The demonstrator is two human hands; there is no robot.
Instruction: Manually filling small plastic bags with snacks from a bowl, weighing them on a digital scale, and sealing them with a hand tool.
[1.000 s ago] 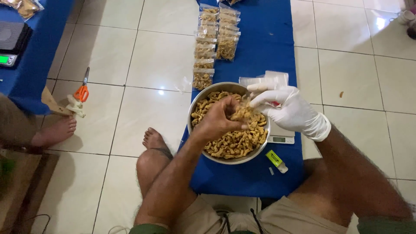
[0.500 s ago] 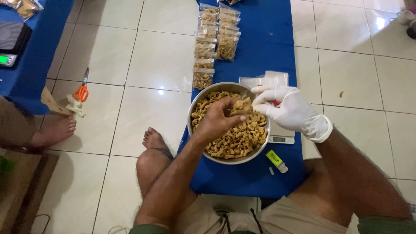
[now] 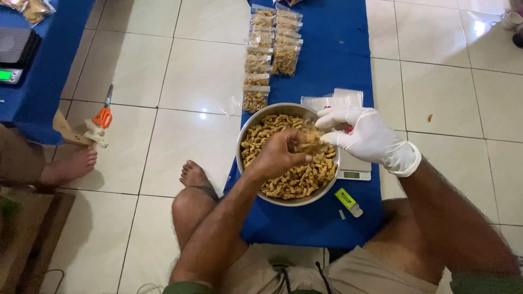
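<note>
Fingers [image 3: 298, 156] of the left hand [image 3: 278, 158] pinch snacks [image 3: 297, 179] — over the bowl [image 3: 243, 136].

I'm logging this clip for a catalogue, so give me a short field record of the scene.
Left hand: bare left hand holds a pinch of tan fried snack pieces over the round steel bowl.
Right hand: white-gloved right hand holds a clear bag at the bowl's rim.
Surface: blue cloth on tiled floor.
Nearby: filled clear snack bags, small digital scale, orange-handled scissors.
</note>
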